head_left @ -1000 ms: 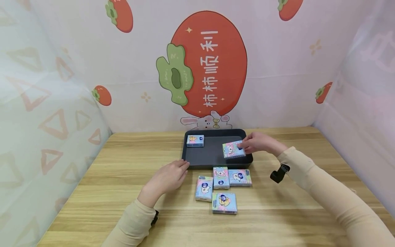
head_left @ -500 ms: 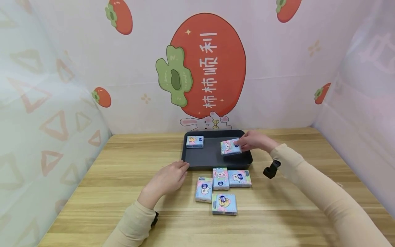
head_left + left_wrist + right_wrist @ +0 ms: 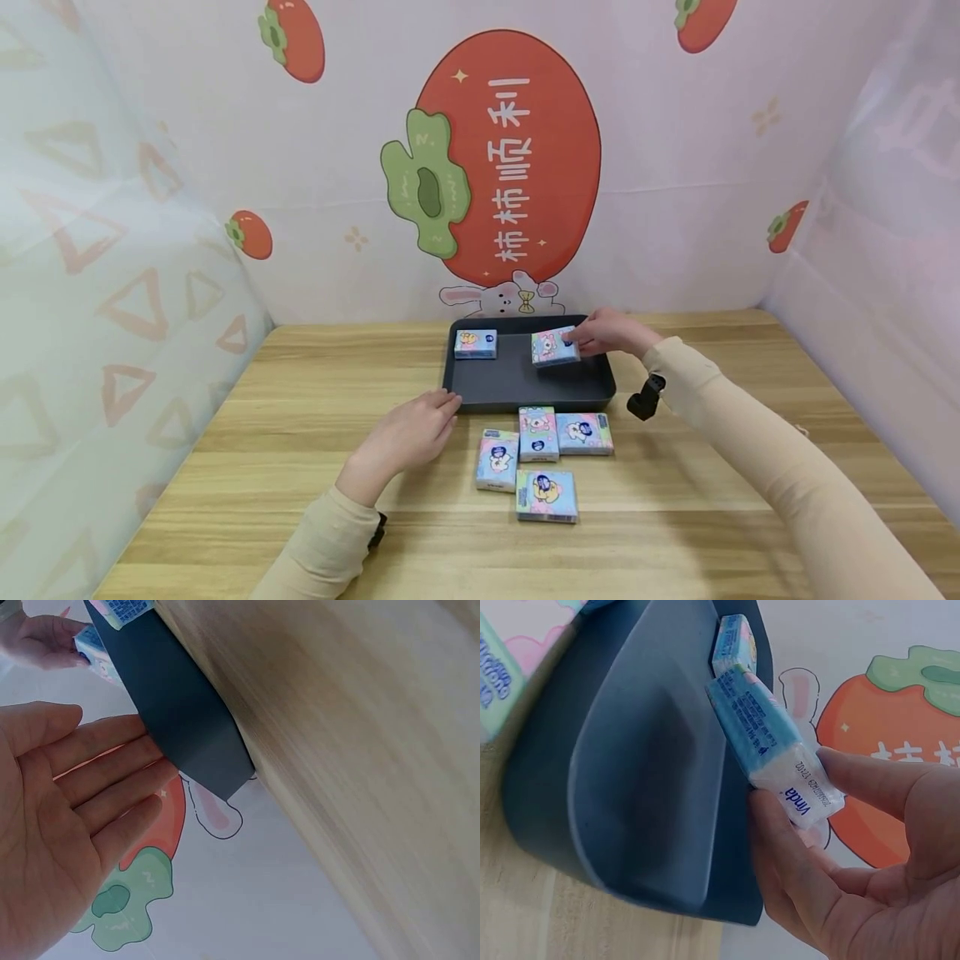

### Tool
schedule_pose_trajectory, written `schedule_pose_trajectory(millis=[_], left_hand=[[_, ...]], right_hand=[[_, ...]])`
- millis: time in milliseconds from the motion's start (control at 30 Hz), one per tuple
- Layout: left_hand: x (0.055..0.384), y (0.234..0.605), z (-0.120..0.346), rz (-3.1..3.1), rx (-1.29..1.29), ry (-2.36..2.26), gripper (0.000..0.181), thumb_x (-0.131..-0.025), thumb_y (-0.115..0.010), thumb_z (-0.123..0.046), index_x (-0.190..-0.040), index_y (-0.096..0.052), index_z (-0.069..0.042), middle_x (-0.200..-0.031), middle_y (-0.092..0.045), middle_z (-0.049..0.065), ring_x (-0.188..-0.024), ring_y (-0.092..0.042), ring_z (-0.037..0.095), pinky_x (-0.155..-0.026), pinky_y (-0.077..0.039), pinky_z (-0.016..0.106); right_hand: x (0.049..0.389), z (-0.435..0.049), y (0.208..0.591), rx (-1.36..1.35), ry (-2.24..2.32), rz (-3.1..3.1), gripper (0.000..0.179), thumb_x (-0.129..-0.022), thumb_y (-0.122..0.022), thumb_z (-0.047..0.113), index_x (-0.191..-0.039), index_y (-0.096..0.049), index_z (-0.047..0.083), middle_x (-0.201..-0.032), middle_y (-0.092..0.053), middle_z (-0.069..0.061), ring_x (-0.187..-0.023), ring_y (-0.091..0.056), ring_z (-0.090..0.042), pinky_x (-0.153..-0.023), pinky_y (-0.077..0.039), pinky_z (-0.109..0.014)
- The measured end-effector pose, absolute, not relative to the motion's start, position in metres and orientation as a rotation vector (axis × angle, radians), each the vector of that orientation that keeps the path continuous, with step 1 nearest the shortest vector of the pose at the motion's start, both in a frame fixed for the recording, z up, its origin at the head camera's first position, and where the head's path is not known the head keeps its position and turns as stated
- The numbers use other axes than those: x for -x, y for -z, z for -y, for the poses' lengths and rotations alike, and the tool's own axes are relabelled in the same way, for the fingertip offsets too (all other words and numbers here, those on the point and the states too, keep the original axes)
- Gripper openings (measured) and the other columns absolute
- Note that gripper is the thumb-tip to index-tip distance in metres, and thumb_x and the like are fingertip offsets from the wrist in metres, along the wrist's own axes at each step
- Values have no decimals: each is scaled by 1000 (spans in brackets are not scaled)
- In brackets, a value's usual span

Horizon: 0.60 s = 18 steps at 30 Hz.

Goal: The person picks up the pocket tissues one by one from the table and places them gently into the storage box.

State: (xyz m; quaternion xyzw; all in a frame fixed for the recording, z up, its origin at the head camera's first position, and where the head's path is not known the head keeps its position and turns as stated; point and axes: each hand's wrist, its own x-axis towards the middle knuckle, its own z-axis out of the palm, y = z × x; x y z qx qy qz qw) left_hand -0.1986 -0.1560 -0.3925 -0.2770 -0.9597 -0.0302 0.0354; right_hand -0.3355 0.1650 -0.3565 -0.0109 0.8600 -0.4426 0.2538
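My right hand [image 3: 611, 332] pinches a small tissue pack [image 3: 553, 347] by its end, between thumb and fingers. The pack is held tilted over the right half of the dark grey tray [image 3: 495, 392]; the right wrist view shows its white end with "Vinda" print. Another tissue pack [image 3: 476, 343] lies in the tray's back left corner. My left hand [image 3: 412, 429] has its fingers extended, the fingertips touching the tray's front left corner. In the left wrist view its palm [image 3: 52, 817] faces the camera, fingers straight against the tray wall [image 3: 180, 697].
Several tissue packs lie on the wooden table [image 3: 337, 375] in front of the tray: a left pack [image 3: 497, 460], a middle pack [image 3: 537, 433], a right pack [image 3: 584, 433] and a front pack [image 3: 546, 496]. A printed cloth wall [image 3: 337, 167] stands behind the tray.
My right hand has moved a little left and toward the back, carrying the tissue pack farther over the tray. The left hand stays at the tray corner.
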Motion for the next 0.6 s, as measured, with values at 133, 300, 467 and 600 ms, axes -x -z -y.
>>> schedule_pose_trajectory(millis=[133, 300, 467, 600], left_hand=[[198, 391, 156, 2955, 851, 83, 36, -97, -50, -19, -126, -60, 0, -129, -59, 16, -121, -56, 31, -102, -47, 42], [199, 391, 155, 2965, 846, 68, 36, -97, -50, -20, -126, -60, 0, -129, -59, 15, -121, -56, 30, -102, -47, 42], [199, 390, 155, 2970, 845, 59, 36, -97, -50, -20, -126, -60, -1, -129, -59, 15, -121, -55, 29, -103, -47, 42], [198, 390, 155, 2970, 847, 55, 36, -97, -49, -20, -126, -59, 0, -129, -59, 15, -122, -55, 29, -103, -47, 42]], right_hand=[[338, -160, 356, 22, 1217, -2330, 50, -89, -66, 29, -122, -54, -6, -118, -59, -19, -96, -63, -24, -100, -49, -39], [342, -156, 358, -3, 1248, -2339, 46, -88, -67, 28, -119, -58, -6, -114, -63, -17, -95, -65, -25, -100, -49, -39], [345, -151, 358, -25, 1251, -2357, 43, -88, -67, 27, -116, -62, -5, -109, -65, -16, -94, -65, -26, -99, -49, -40], [349, -148, 359, -42, 1249, -2356, 43, -88, -67, 27, -116, -62, -6, -109, -65, -17, -94, -65, -25, -99, -49, -40]])
